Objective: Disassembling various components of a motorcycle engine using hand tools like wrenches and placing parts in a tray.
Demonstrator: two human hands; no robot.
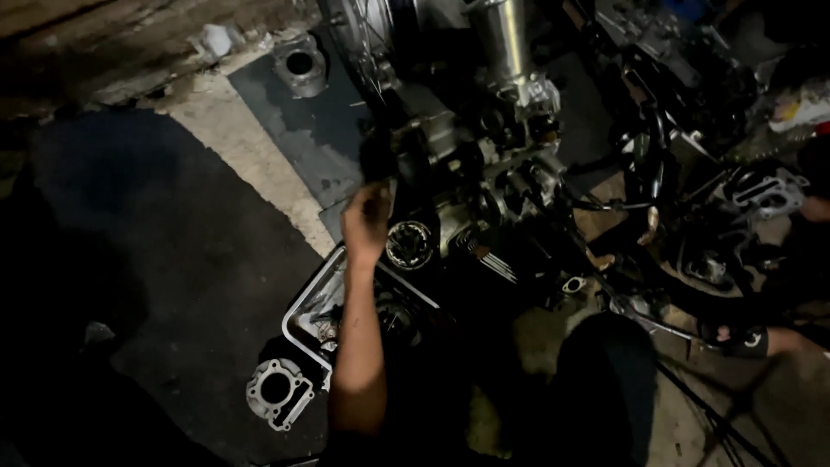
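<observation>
My left hand [367, 223] reaches up from the bottom of the view to the left side of a motorcycle engine [471, 186]. Its fingers curl around a dark, blurred object [377, 158] against the casing, just above a round opening with a bearing [409, 244]. My right hand [737, 337], with a dark covering on it, is at the lower right beside thin metal rods and cables [657, 324]. The dim light hides whether it holds anything.
A metal tray [303, 313] with small parts lies under my left forearm. One cylinder block [277, 393] sits on the floor by it, another [300, 62] at the back. A shiny tube [506, 39] rises above the engine. More engine parts [768, 192] crowd the right.
</observation>
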